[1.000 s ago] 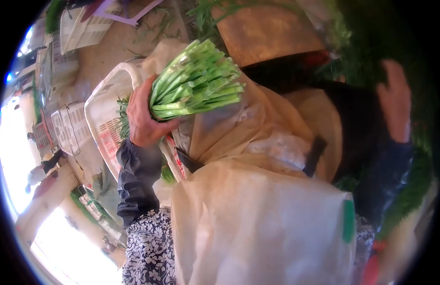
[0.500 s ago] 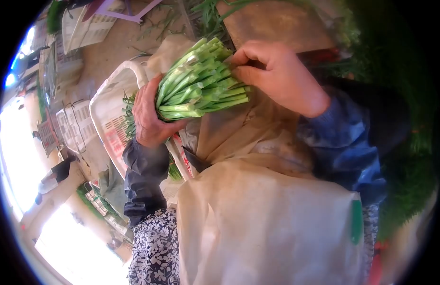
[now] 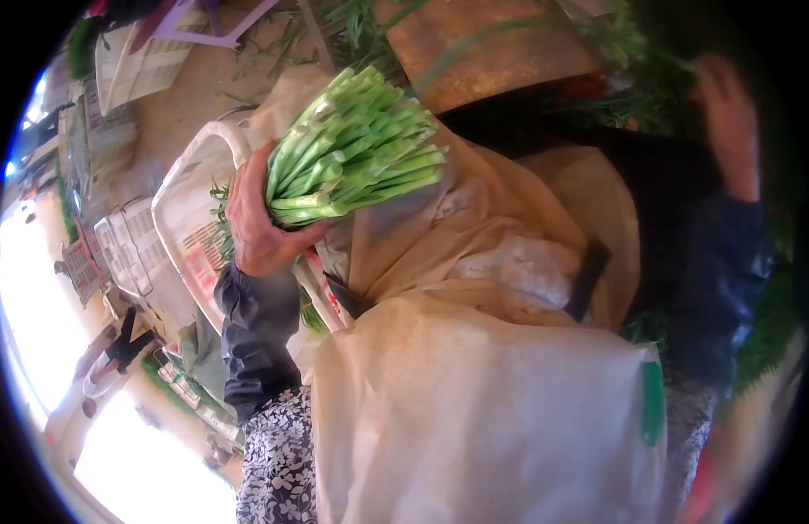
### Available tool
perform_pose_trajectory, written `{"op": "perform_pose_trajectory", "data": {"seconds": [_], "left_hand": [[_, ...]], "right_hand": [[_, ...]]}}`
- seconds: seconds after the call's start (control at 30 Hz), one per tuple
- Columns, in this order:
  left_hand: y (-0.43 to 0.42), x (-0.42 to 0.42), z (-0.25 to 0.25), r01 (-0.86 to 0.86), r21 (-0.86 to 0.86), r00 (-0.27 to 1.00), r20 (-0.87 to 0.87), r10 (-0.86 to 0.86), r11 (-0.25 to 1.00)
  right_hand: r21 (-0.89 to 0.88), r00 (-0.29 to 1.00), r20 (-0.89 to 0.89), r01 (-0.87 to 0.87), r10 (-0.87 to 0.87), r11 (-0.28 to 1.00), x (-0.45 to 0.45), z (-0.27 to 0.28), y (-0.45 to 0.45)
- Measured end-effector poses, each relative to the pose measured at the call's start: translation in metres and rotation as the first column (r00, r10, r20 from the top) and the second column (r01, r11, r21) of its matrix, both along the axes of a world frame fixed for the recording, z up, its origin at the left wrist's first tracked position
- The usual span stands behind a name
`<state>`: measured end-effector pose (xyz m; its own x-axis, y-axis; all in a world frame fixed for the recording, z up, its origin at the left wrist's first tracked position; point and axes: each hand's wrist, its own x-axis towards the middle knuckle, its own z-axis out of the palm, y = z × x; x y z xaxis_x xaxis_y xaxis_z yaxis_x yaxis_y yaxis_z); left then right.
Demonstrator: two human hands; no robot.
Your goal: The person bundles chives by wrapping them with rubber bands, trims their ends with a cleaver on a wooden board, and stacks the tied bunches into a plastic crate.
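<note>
My left hand is wrapped round a thick bundle of green stalks, thumb along its lower side. The pale cut ends point up and to the right; leafy tops show behind the hand. My right hand is far off at the upper right, beside a dark mass of greenery. It is blurred and partly in shadow, so its grip is unclear. A long, smeared green stalk arcs across the top, and its right end runs close to the right fingertips.
A white plastic basket stands beside my left hand. A rusty brown board lies ahead. Feathery greens fill the right side. A tan apron covers my lap. Crates and a purple stool stand to the left.
My right hand has left the cut ends of the bundle and swung right to the greenery. The left hand still holds the bundle, shifted slightly left in view.
</note>
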<state>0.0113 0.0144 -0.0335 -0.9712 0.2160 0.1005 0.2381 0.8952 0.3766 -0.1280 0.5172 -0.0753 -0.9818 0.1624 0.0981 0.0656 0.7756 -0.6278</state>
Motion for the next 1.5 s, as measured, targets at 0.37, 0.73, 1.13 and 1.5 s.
{"op": "perform_pose_trajectory", "data": {"seconds": [0.37,0.73,1.13,1.5], "left_hand": [[-0.006,0.005,-0.006,-0.049,0.027,0.998,0.03,0.048,0.998],[0.0,-0.003,0.002,0.024,0.004,0.999,-0.036,-0.023,1.0],[-0.01,-0.034,0.055,-0.175,0.434,0.943,-0.186,0.278,0.884],[0.018,-0.099,0.146,0.678,0.713,0.695,-0.701,0.163,0.176]], "right_hand": [[-0.26,0.721,0.106,-0.645,0.685,0.719,0.037,0.036,-0.141],[-0.366,0.84,-0.08,-0.526,0.537,0.768,0.029,-0.015,-0.21],[-0.607,0.745,-0.074,-0.561,0.663,0.563,0.034,0.048,-0.206],[0.277,0.269,-0.647,-0.789,0.713,0.548,-0.021,0.229,-0.293]]}}
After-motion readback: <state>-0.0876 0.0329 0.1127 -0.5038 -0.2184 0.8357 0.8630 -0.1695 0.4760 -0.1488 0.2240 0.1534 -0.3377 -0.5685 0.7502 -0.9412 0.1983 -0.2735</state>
